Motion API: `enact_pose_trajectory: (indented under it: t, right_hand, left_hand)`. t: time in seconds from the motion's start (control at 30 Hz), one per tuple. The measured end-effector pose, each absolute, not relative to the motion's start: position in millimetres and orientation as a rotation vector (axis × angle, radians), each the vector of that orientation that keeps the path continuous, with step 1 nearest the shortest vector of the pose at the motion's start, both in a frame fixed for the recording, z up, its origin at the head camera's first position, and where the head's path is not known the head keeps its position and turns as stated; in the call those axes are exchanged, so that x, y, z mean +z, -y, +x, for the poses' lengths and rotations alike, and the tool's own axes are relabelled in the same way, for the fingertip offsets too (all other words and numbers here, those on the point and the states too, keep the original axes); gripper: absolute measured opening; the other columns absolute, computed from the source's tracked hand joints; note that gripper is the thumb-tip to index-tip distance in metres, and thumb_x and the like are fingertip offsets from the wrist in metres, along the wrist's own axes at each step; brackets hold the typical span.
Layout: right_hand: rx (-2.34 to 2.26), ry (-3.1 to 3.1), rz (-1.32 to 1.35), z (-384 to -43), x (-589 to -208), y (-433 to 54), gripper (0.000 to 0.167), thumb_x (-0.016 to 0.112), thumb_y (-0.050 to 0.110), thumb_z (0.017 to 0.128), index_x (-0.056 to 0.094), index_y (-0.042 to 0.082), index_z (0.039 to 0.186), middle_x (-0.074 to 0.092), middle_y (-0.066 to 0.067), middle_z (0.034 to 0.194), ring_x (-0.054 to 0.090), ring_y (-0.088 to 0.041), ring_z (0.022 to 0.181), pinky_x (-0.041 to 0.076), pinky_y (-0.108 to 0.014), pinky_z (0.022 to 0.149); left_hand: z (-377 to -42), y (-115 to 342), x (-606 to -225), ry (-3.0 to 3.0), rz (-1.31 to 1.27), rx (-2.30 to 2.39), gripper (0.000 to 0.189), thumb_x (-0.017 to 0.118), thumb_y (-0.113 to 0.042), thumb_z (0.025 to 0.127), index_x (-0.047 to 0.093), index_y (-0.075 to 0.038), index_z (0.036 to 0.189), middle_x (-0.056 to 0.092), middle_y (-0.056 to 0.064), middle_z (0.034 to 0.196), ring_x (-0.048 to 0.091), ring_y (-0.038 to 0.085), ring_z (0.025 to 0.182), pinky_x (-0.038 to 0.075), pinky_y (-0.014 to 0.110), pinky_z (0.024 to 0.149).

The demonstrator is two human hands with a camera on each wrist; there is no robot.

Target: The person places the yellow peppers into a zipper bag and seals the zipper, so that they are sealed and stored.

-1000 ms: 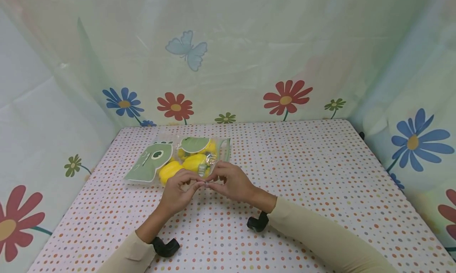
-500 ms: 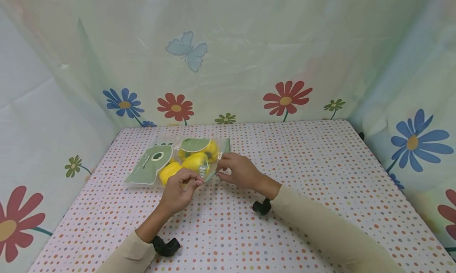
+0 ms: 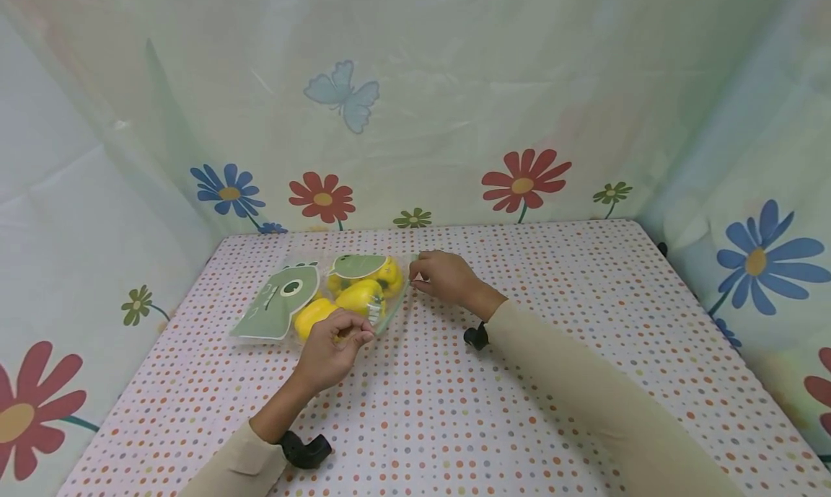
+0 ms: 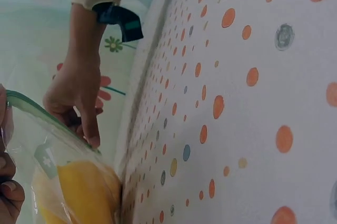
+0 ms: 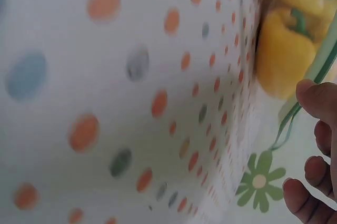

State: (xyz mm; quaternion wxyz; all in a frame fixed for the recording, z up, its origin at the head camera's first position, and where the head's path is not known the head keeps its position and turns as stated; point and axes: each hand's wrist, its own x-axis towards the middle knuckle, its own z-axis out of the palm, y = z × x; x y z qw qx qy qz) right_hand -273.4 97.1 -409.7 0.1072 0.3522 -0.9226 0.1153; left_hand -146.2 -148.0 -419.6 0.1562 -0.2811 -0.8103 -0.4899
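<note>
A clear zip bag (image 3: 273, 306) with a green cartoon print lies on the table, its green-edged mouth facing right. Several yellow bell peppers (image 3: 359, 297) are inside it. At the near corner of the mouth, my left hand (image 3: 332, 349) pinches the bag's edge. My right hand (image 3: 448, 277) pinches the green zip edge (image 5: 326, 58) near the far corner, thumb against fingers. Between the hands the edge runs slanted, raised off the table in the left wrist view. Part of one pepper is hidden behind my left hand.
A white tablecloth with coloured dots (image 3: 519, 410) covers the table. Pale sheets with flowers and a butterfly (image 3: 344, 97) hang at the back and both sides. Black wrist mounts (image 3: 305, 451) sit under both sleeves.
My right hand has slid along the bag's mouth from beside the left hand to near the far corner. My left hand has stayed at the near corner.
</note>
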Motion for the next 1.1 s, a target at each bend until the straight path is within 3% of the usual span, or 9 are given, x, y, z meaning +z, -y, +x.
enact_pose_trajectory:
  t: [0.47,0.7,0.9,1.0,1.1]
  right_hand:
    - [0.085,2.841,0.909,-312,-409,-99,0.010,0.070,0.022,0.091,0.073,0.021,0.100,0.067,0.000,0.097,0.066,-0.018,0.085,0.056,-0.033,0.072]
    - [0.097,2.842,0.800,-320,-417,-107,0.013,0.067,0.023,0.093,0.075,0.022,0.103,0.067,0.001,0.096,0.066,-0.017,0.085,0.055,-0.031,0.071]
    - [0.167,2.931,0.723,-308,-408,-112,0.018,0.063,0.018,0.095,0.073,0.018,0.110,0.070,-0.002,0.109,0.068,-0.018,0.088,0.056,-0.032,0.068]
    - [0.294,2.981,0.654,-294,-404,-118,0.019,0.063,0.021,0.095,0.072,0.016,0.111,0.071,-0.003,0.100,0.065,-0.016,0.075,0.051,-0.029,0.058]
    - [0.435,2.973,0.666,-272,-404,-123,0.020,0.064,0.025,0.094,0.072,0.015,0.109,0.066,0.000,0.081,0.056,-0.011,0.061,0.044,-0.025,0.051]
  left_hand:
    - [-143,145,-420,2.348,-0.830,-1.410,0.010,0.067,-0.014,0.090,0.070,-0.004,0.088,0.065,0.000,0.083,0.049,0.009,0.075,0.044,0.022,0.070]
    - [-145,140,-418,2.363,-0.860,-1.437,0.012,0.067,-0.016,0.090,0.070,-0.004,0.089,0.066,0.000,0.084,0.048,0.008,0.076,0.044,0.025,0.070]
    - [-149,134,-420,2.357,-0.988,-1.346,0.003,0.072,-0.014,0.087,0.073,-0.013,0.089,0.069,-0.005,0.089,0.050,0.009,0.078,0.044,0.026,0.068]
    - [-151,134,-421,2.388,-1.086,-1.297,0.007,0.073,-0.015,0.086,0.074,-0.019,0.091,0.070,-0.009,0.092,0.052,0.009,0.080,0.044,0.024,0.068]
    - [-152,136,-418,2.451,-1.160,-1.273,0.008,0.072,-0.018,0.088,0.074,-0.023,0.094,0.071,-0.012,0.092,0.051,0.006,0.080,0.044,0.022,0.068]
